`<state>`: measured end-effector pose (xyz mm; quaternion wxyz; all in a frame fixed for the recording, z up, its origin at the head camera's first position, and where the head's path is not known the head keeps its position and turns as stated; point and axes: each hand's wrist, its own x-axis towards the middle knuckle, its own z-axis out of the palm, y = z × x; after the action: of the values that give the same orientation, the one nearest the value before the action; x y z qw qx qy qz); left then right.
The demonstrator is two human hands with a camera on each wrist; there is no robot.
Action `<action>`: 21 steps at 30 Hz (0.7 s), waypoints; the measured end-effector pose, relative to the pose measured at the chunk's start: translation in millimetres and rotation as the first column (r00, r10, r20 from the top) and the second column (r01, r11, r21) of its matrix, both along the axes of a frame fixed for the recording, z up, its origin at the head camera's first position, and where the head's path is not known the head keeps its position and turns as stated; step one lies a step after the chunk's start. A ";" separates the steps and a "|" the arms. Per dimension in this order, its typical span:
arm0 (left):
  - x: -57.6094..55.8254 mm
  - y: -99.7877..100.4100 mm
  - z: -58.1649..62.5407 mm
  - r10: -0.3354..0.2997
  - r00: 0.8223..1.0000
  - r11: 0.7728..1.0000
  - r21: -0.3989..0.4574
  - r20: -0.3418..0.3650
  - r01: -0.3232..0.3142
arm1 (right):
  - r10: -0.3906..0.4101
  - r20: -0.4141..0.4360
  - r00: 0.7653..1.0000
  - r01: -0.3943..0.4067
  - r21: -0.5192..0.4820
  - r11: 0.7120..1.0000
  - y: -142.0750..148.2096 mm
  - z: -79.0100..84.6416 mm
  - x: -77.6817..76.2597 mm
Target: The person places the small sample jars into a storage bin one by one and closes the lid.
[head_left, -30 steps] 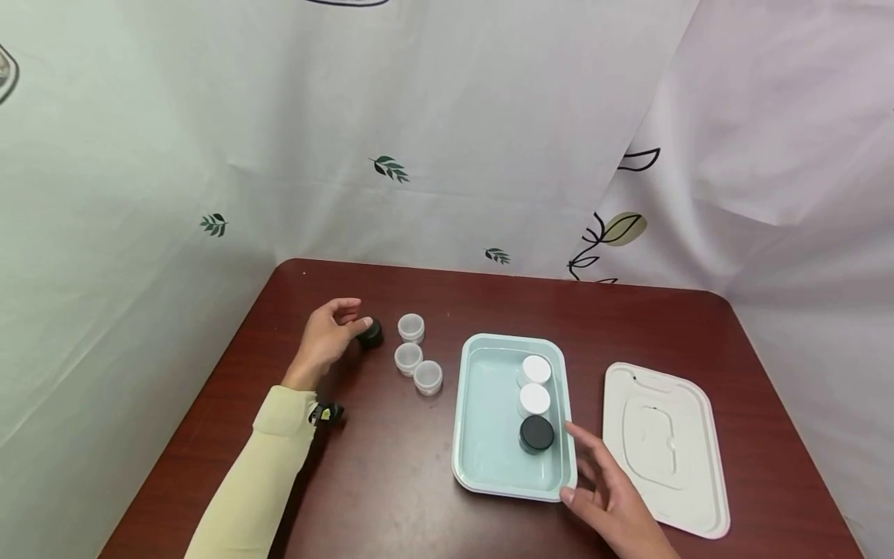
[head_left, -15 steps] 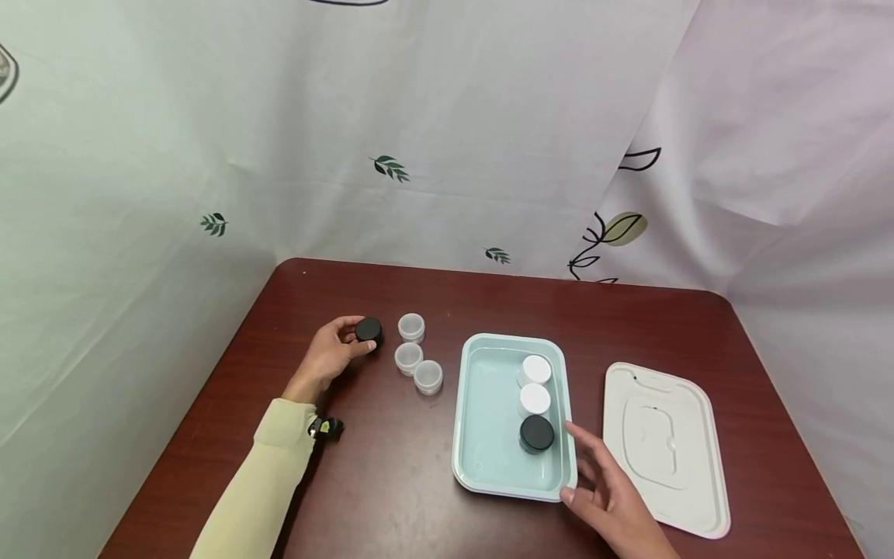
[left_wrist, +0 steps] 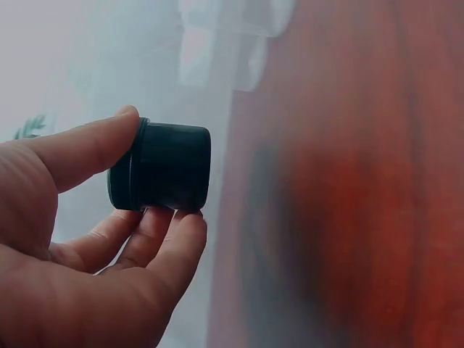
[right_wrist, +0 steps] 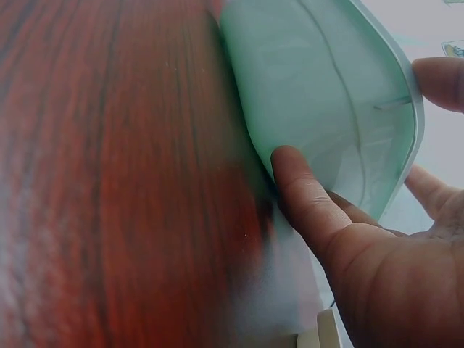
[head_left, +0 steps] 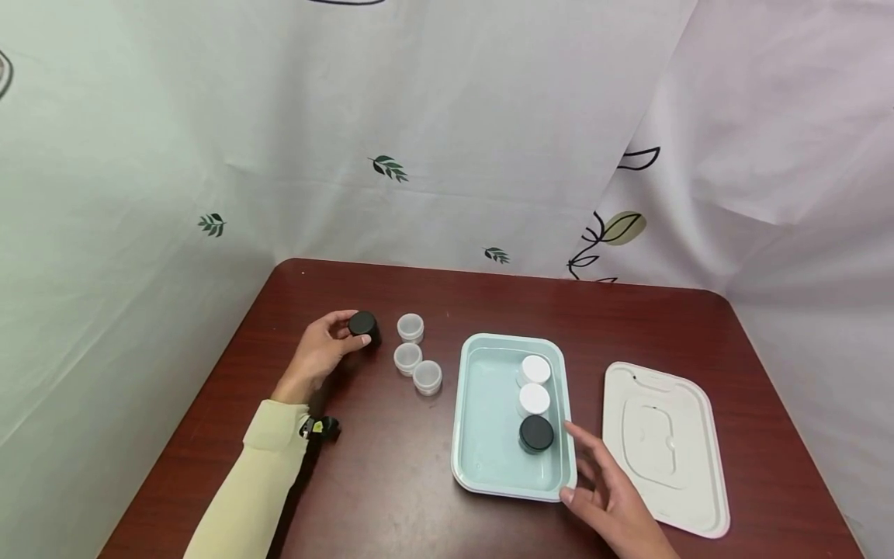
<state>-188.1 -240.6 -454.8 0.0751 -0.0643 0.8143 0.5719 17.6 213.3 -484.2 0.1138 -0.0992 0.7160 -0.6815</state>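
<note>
My left hand (head_left: 321,351) pinches a small black screw-top jar (head_left: 363,326) at the table's back left. In the left wrist view the black jar (left_wrist: 170,165) lies sideways between the thumb on one side and the fingertips on the other. Beside it stand several small clear jars with pale lids (head_left: 408,357). At the right, my right hand (head_left: 608,497) touches a light blue tray (head_left: 482,477) at its near right corner, fingers fairly straight. The right wrist view has the thumb against the outer wall of the tray (right_wrist: 304,94). Inside stand two white-lidded jars (head_left: 534,400) and one black-lidded jar (head_left: 536,433).
A white rectangular lid (head_left: 663,450) lies flat on the dark red-brown table (head_left: 391,481), right of the tray. White curtains (head_left: 447,116) with leaf prints hang behind the table and along its sides.
The left hand has gripped the black jar more fully, lifted it slightly and drawn it a little to the left. The right hand, tray and other jars have stayed put.
</note>
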 end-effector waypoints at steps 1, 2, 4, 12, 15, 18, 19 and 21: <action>0.9 0.5 3.4 -0.002 1.000 1.000 0.009 -0.003 0.002 | 0.000 0.003 1.000 0.000 0.000 1.000 0.0 0.0 0.0; 1.8 1.2 6.7 -0.007 1.000 1.000 0.020 -0.008 0.007 | -0.005 0.014 1.000 0.005 0.002 1.000 0.0 0.2 0.1; 3.3 3.2 13.0 -0.021 1.000 0.999 0.036 -0.019 0.022 | -0.008 0.022 1.000 0.008 0.010 1.000 0.0 0.4 0.2; 10.7 29.1 38.8 -0.124 0.991 0.987 0.098 -0.057 0.129 | 0.001 0.003 1.000 -0.001 -0.002 1.000 1.3 -0.4 -0.8; 15.7 43.8 48.9 -0.176 0.982 0.975 0.124 -0.064 0.183 | 0.008 -0.017 1.000 -0.008 -0.004 1.000 2.0 -1.8 -1.2; 22.3 58.2 58.9 -0.239 0.968 0.959 0.136 -0.072 0.247 | 0.014 -0.019 1.000 -0.014 -0.012 1.000 2.3 -2.8 -1.3; 24.5 63.2 62.0 -0.260 0.963 0.953 0.143 -0.075 0.268 | 0.019 -0.025 1.000 -0.019 -0.017 1.000 2.4 -3.2 -1.4; 28.9 72.7 68.1 -0.302 0.950 0.939 0.147 -0.082 0.311 | 0.028 -0.035 0.999 -0.029 -0.029 0.999 2.6 -4.1 -1.7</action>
<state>-159.2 -167.9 -386.7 0.1444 0.0861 0.7682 0.6177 15.9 216.0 -488.3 0.1097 -0.1230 0.7062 -0.6886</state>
